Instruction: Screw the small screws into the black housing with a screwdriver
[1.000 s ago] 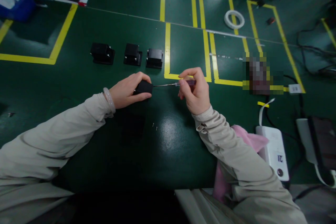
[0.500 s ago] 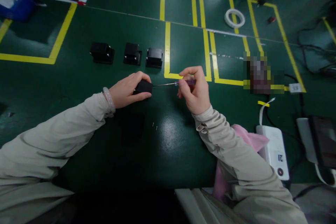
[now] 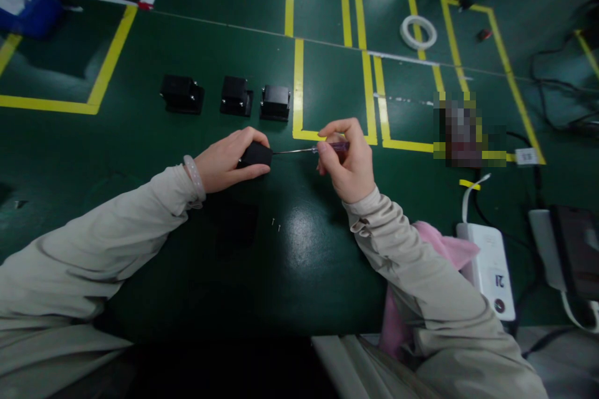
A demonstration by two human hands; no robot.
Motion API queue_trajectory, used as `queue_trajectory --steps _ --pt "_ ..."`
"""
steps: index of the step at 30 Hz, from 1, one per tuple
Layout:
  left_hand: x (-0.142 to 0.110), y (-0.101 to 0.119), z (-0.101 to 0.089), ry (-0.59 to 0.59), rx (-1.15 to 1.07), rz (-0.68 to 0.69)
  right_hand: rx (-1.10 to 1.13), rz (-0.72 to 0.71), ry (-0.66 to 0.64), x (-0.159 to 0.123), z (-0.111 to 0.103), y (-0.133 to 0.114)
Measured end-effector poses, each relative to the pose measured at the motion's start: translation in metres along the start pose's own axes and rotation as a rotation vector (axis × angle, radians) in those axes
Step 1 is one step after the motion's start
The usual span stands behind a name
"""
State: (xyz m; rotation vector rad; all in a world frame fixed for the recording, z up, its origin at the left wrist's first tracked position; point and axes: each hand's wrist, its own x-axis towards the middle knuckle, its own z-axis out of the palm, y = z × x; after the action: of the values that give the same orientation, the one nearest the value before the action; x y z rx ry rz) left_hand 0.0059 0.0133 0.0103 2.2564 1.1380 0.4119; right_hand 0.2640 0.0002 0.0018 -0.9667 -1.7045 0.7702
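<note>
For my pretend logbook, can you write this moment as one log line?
left hand: grips black block | right hand: holds screwdriver, tip at block | two small screws: on table

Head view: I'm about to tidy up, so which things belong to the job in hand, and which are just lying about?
Likely the job's:
black boxy part, held in the left hand
slim screwdriver with purplish translucent handle, in the right hand
two tiny silvery screws
three similar black blocks

Apparently just lying about:
flat white ring
crumpled pink cloth
blue plastic bin
</note>
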Motion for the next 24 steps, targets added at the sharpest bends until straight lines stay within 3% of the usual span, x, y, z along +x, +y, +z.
queue_trajectory --steps 18,24 --pt "0.0007 0.0003 -0.0006 -0.009 0.004 -0.006 0.024 0.069 -0.015 -0.0004 -0.0003 -0.0034" --pt "0.0011 0.0026 -0.0011 -0.02 0.0 -0.04 0.017 0.035 -0.003 -0.0008 0.0006 -0.0006"
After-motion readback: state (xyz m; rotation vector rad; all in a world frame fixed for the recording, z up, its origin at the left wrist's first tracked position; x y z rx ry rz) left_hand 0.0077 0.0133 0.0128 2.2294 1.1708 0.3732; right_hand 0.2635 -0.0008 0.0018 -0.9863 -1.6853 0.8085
